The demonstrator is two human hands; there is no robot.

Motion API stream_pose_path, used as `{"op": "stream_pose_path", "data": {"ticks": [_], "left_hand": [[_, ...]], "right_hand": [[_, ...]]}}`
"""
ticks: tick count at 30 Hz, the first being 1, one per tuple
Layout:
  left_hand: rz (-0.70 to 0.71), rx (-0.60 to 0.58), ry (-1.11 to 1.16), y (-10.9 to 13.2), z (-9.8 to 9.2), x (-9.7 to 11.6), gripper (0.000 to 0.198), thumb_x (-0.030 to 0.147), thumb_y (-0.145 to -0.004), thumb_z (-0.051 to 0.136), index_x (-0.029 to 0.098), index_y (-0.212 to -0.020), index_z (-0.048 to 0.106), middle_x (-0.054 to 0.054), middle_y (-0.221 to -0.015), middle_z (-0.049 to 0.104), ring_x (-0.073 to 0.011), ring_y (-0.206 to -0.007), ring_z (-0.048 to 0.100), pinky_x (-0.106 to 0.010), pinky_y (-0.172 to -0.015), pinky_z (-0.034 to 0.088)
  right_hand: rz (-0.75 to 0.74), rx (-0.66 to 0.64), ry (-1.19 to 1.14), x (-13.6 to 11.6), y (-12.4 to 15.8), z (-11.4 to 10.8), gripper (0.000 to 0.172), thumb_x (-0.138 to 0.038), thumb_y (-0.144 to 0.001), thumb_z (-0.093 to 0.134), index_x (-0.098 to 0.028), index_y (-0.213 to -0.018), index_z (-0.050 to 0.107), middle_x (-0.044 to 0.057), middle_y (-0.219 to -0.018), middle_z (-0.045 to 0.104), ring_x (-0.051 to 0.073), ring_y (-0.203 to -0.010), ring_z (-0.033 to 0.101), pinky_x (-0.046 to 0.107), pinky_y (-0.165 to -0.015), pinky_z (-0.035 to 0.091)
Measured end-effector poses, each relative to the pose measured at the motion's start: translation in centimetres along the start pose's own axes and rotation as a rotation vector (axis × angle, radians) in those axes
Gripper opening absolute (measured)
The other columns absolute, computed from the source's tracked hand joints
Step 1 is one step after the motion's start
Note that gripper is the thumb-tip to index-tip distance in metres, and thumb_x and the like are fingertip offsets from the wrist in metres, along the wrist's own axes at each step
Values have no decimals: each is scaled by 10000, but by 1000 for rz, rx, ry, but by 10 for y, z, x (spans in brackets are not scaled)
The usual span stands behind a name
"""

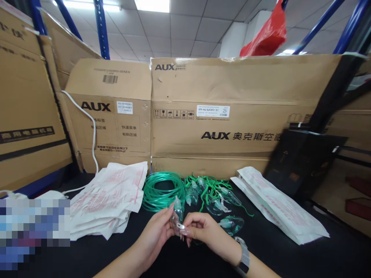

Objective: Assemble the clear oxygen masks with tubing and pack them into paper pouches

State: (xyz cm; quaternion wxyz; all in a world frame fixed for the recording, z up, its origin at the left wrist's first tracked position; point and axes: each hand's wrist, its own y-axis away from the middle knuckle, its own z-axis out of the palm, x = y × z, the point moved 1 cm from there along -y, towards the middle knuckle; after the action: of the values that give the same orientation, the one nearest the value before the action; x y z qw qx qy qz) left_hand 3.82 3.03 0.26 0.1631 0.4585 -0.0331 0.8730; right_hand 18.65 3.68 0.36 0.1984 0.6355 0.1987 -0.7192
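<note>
A clear green-tinted mask [177, 210] is held upright between both hands, its nozzle pointing up. My left hand [158, 231] grips its left side with fingers and thumb. My right hand [201, 227] pinches a small whitish strip [180, 226] at the mask's lower right. Just behind is a coil of green tubing [162, 191]. To the right of the coil lie several masks [213, 204] tangled with green straps [210, 183]. Another mask [233, 224] rests near my right wrist, which wears a band.
White printed packets [107, 197] are stacked on the left, and more packets [281, 204] lie on the right. Cardboard boxes [179, 131] wall off the back of the black table [246, 251]. A white cable [94, 135] hangs at left; a black box [304, 166] stands at right.
</note>
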Motion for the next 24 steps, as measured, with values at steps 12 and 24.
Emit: {"op": "stream_pose_path", "data": {"ticks": [12, 24], "left_hand": [[54, 12, -160, -2, 0, -2, 304, 421, -622, 680, 133, -598, 585, 7, -527, 557, -105, -483, 504, -250, -527, 413], [54, 27, -199, -3, -2, -3, 332, 444, -627, 664, 139, -574, 544, 20, -496, 549, -103, -456, 505, -243, -486, 413]], "right_hand": [[-13, -82, 90, -7, 4, 3, 195, -314, -625, 702, -135, -627, 627, -24, -645, 572, 73, -534, 531, 206, -513, 440], [46, -25, 141, -5, 3, 0, 277, -364, -639, 687, -139, -611, 528, -41, -526, 553, 58, -432, 471, 181, -427, 367]]}}
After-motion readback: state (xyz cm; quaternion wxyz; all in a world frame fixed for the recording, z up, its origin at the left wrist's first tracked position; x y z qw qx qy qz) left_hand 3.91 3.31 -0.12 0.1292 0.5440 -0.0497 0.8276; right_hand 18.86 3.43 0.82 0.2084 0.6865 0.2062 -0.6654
